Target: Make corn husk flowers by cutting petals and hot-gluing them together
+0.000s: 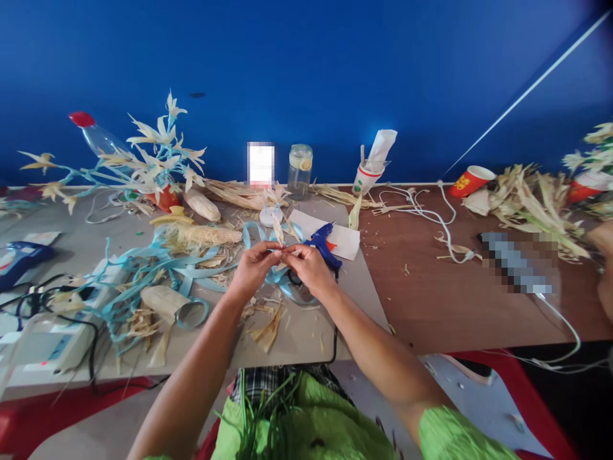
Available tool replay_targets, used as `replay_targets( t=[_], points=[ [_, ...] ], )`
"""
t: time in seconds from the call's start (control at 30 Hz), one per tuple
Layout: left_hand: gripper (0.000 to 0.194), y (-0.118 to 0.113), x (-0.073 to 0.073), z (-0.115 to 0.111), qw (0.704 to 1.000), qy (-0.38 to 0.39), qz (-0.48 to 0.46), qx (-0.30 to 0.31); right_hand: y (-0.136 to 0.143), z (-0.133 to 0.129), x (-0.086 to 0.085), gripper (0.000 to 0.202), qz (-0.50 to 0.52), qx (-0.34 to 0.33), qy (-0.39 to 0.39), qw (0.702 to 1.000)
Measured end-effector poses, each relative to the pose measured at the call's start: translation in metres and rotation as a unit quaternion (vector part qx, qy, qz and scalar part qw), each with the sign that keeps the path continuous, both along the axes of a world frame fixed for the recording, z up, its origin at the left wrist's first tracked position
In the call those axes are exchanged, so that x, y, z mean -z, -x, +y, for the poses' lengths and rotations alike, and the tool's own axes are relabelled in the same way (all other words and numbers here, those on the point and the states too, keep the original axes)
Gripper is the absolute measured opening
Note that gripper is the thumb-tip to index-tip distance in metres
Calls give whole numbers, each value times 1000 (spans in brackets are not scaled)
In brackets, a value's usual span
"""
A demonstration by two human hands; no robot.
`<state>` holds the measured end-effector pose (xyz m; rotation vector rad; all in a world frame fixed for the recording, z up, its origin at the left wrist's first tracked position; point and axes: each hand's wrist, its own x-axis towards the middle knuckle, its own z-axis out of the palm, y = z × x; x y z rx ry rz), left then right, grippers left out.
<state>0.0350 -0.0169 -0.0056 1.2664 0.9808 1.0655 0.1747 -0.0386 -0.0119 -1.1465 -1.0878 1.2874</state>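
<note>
My left hand (256, 268) and my right hand (309, 267) meet over the middle of the table, thumbs and fingertips pinched together. Between them stands a small pale piece of corn husk (278, 229), upright, its lower end hidden by the fingers. A blue hot glue gun (324, 243) with an orange trigger lies just beyond my right hand, on a white sheet (349, 239). Light-blue ribbon (288, 291) is looped beneath and around the hands. Left of them lie a corn cob with silk (223, 236) and a tangle of blue ribbon and strips (143, 271).
Husk flowers on blue stems (160, 137) stand at back left, near a plastic bottle (98, 137). A glass jar (300, 172) and a paper cup (368, 179) line the wall. A phone (514, 262), cables and dried husks (531, 204) lie right. Another person's hand (604, 249) shows at the edge.
</note>
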Motion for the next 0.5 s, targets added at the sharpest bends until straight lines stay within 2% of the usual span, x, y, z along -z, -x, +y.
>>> replay_targets(
  t=[0.33,0.5],
  points=[
    [22,-5,4,0,982,118,-149,11,1,-1,0,33,-62,-4,-14,998],
    [20,-3,-5,-2,978,108,-175,13,-7,0,-3,27,-43,1,0,999]
  ],
)
